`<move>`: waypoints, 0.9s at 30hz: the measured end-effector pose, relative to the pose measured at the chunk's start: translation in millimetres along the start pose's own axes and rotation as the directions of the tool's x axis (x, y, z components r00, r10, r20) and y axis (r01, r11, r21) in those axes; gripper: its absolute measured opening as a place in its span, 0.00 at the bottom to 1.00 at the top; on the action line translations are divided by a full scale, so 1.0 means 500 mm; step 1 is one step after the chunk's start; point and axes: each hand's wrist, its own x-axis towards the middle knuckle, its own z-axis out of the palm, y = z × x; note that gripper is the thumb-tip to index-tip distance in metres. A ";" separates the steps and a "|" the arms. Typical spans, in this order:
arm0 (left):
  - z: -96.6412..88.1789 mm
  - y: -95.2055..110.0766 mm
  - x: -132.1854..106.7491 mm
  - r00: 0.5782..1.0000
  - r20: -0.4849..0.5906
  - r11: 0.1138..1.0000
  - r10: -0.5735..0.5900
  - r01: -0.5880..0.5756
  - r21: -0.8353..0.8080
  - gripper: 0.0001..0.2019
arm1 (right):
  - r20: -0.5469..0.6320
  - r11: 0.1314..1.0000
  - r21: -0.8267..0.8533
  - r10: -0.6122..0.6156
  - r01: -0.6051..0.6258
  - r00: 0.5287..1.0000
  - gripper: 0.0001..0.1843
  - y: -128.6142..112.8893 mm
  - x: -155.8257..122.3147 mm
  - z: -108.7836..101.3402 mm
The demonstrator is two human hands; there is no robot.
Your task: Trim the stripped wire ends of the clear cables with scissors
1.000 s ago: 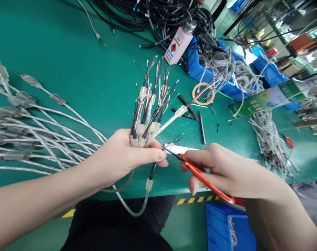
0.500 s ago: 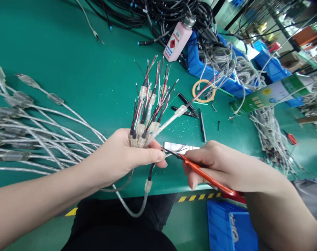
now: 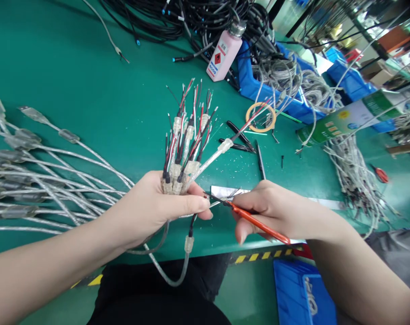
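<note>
My left hand point(image 3: 154, 207) is closed around a bundle of clear-jacketed cables point(image 3: 184, 149). Their stripped red, black and white wire ends fan upward above my fist. One cable loops down below the hand past the table edge point(image 3: 177, 266). My right hand point(image 3: 272, 212) grips orange-handled snips point(image 3: 248, 219). The snips' dark tip sits right at my left thumb, against a thin wire end held there. A flat metal ruler point(image 3: 225, 190) lies on the mat just behind the snips.
Clear cables with plugs point(image 3: 39, 171) spread over the green mat point(image 3: 89, 81) at left. Black cables point(image 3: 191, 18), a pink bottle point(image 3: 223, 52), blue bins point(image 3: 292, 104), a tape ring point(image 3: 261, 117), black sleeve pieces point(image 3: 240, 140) and more cable bunches point(image 3: 353, 176) lie behind and right. A blue bin point(image 3: 302, 293) stands below the edge.
Both hands and the bundle have shifted slightly left and down in view. The snips' tip has moved closer to my left thumb.
</note>
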 end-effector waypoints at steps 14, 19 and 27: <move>0.000 -0.005 0.020 0.968 -0.247 0.967 0.040 -0.099 -0.234 0.07 | -0.888 0.869 0.362 0.210 0.338 0.410 0.07 0.020 0.097 -0.004; 0.000 -0.002 0.024 0.951 -0.285 0.970 0.120 -0.173 -0.171 0.06 | -0.652 0.706 0.616 0.209 0.349 0.729 0.11 0.009 0.125 0.036; -0.006 -0.003 0.032 0.949 -0.297 0.937 0.100 -0.191 -0.294 0.08 | -0.503 0.287 0.848 0.176 0.445 0.846 0.16 0.028 0.152 0.069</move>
